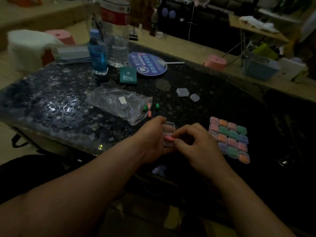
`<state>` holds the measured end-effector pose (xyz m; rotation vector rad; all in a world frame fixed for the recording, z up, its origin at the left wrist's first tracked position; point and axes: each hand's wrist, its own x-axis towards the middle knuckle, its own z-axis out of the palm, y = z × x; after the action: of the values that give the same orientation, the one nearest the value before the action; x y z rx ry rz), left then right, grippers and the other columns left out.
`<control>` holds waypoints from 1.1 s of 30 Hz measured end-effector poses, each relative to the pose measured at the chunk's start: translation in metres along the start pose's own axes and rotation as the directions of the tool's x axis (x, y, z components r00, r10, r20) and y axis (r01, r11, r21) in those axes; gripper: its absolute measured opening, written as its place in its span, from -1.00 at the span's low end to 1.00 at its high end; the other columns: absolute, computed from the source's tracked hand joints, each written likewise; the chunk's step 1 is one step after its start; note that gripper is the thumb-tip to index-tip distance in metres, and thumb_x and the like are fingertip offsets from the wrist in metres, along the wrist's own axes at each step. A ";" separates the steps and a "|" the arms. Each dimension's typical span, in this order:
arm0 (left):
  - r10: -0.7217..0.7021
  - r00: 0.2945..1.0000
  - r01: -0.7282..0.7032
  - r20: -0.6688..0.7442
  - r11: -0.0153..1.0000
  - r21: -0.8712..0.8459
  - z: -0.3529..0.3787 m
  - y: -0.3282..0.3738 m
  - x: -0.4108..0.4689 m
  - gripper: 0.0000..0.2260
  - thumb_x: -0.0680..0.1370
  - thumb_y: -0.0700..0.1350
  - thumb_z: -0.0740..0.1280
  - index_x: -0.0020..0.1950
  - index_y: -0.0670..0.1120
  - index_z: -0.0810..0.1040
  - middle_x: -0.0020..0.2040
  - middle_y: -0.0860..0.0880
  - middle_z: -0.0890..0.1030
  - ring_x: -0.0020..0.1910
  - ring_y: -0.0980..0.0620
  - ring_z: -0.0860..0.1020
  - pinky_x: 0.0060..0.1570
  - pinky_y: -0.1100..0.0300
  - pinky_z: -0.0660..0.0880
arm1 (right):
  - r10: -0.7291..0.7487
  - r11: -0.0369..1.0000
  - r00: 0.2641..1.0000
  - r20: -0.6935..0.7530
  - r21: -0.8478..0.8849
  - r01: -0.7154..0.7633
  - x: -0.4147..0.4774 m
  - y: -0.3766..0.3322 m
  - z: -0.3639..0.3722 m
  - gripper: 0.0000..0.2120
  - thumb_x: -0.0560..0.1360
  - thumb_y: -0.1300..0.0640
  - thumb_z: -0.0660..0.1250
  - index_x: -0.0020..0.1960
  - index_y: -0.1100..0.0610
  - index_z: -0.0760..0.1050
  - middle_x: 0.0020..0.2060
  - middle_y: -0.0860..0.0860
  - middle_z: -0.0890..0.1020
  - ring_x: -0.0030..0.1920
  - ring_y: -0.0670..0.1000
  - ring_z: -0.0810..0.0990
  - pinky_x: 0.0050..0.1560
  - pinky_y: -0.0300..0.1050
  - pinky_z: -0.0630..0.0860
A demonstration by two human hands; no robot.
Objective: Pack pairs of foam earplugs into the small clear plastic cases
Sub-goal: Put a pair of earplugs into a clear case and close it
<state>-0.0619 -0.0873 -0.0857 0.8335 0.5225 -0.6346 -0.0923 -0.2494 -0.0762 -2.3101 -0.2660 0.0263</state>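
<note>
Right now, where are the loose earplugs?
In the head view, the loose earplugs lie on the dark table near the middle, at the open end of the clear bag, just beyond the left hand.

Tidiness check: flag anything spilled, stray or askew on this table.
Loose earplugs lie scattered by the plastic bag; two empty cases sit apart from the neat grid of filled cases. Nothing looks damaged.
</note>
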 end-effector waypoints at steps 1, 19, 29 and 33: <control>0.002 1.000 -0.003 0.006 1.000 0.012 0.001 0.001 -0.001 -0.51 0.71 0.08 0.05 0.35 -0.30 0.46 0.03 -0.27 0.66 -0.21 -0.12 0.68 -0.25 0.09 0.63 | -0.009 1.000 1.000 0.011 -0.001 0.009 -0.001 -0.001 0.002 -0.91 0.53 0.07 0.53 -0.03 -0.13 0.69 -0.04 -0.13 0.53 -0.04 -0.20 0.56 -0.08 -0.34 0.46; 0.039 0.999 -0.041 0.022 0.994 0.103 0.004 0.001 -0.004 -0.63 0.71 0.08 0.03 0.27 -0.14 0.44 -0.23 -0.14 0.51 -0.44 0.02 0.38 -0.33 0.21 0.42 | -0.079 0.997 0.997 0.028 -0.012 0.079 -0.003 -0.003 0.008 -0.79 0.54 0.18 0.49 -0.05 -0.16 0.69 -0.07 -0.10 0.50 -0.06 -0.19 0.54 -0.10 -0.45 0.38; 0.040 0.999 -0.038 -0.003 0.982 0.184 0.002 0.005 -0.007 -0.47 0.71 0.19 0.06 0.33 -0.21 0.53 -0.01 -0.21 0.60 -0.20 -0.09 0.59 -0.21 0.07 0.59 | -0.020 0.968 0.995 0.098 -0.247 0.043 0.000 0.003 -0.010 -0.07 0.42 -0.29 0.56 0.65 -0.17 0.18 0.43 -0.16 0.39 0.42 -0.19 0.38 0.39 -0.18 0.40; 0.029 0.998 -0.039 0.061 0.985 0.169 0.002 0.002 -0.003 -0.36 0.68 0.24 0.07 0.52 -0.24 0.42 0.10 -0.23 0.50 -0.22 -0.10 0.53 -0.15 0.05 0.53 | -0.091 0.957 0.991 0.093 -0.269 0.113 -0.003 0.004 0.002 -0.10 0.42 -0.24 0.56 0.64 -0.13 0.21 0.45 -0.15 0.42 0.44 -0.10 0.41 0.45 0.10 0.45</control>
<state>-0.0625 -0.0872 -0.0812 0.9795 0.4041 -0.6768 -0.0945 -0.2506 -0.0806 -2.5698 -0.4547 0.0318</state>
